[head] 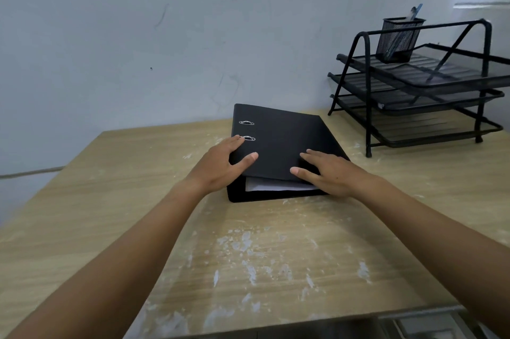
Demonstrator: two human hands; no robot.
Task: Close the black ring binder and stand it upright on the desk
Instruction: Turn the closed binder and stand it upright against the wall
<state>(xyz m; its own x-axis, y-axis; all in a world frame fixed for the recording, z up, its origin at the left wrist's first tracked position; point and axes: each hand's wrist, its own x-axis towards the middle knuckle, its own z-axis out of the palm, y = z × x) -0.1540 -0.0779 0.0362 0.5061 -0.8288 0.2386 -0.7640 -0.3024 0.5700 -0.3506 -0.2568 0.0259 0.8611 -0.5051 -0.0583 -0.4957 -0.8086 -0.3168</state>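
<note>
The black ring binder (281, 142) lies flat on the wooden desk (248, 255), its cover down over white pages that show at the near edge. Two metal ring tips poke through the cover near the spine on the left. My left hand (220, 164) grips the binder's near left corner at the spine, thumb on top of the cover. My right hand (328, 173) rests on the near right part of the cover, fingers spread and thumb on top.
A black three-tier wire tray rack (430, 90) stands at the back right, with a mesh pen cup (400, 40) on its top tier. A grey wall runs behind the desk. White scuff marks cover the desk surface near me.
</note>
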